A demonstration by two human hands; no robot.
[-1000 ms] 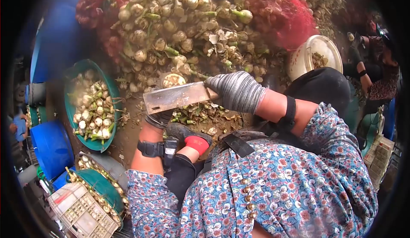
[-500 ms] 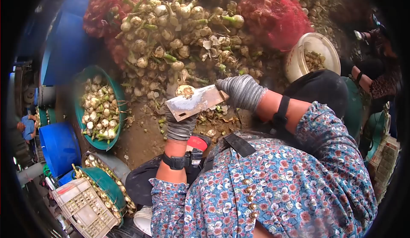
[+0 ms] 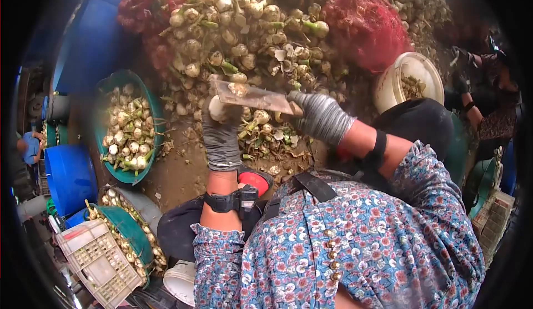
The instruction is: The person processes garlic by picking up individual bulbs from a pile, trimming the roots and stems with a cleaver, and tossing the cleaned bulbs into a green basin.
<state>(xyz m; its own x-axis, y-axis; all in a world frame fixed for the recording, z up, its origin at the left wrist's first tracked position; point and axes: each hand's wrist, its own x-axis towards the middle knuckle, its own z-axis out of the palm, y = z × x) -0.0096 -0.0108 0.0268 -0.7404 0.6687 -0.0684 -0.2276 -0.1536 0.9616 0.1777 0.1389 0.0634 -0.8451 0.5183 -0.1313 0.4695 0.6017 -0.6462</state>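
The left hand [image 3: 224, 127] was closed round a white bulb [image 3: 217, 109]; the right hand [image 3: 322, 116] gripped a rectangular metal cleaver [image 3: 260, 99]; pale bulbs [image 3: 129, 134] filled an oval green tub [image 3: 156, 109].

Before us, a heap [image 3: 250, 37] lies between the left sack [image 3: 150, 9] and the right sack [image 3: 366, 29], with a bucket [image 3: 383, 90] closer in at right. We see a knife [image 3: 258, 99] in the right hand [image 3: 323, 117], its far end by the left hand [image 3: 222, 140]. Left of both sits a basin [image 3: 156, 125] of bulbs [image 3: 129, 134]; nearer us, a tub [image 3: 71, 178] and a crate [image 3: 75, 239].
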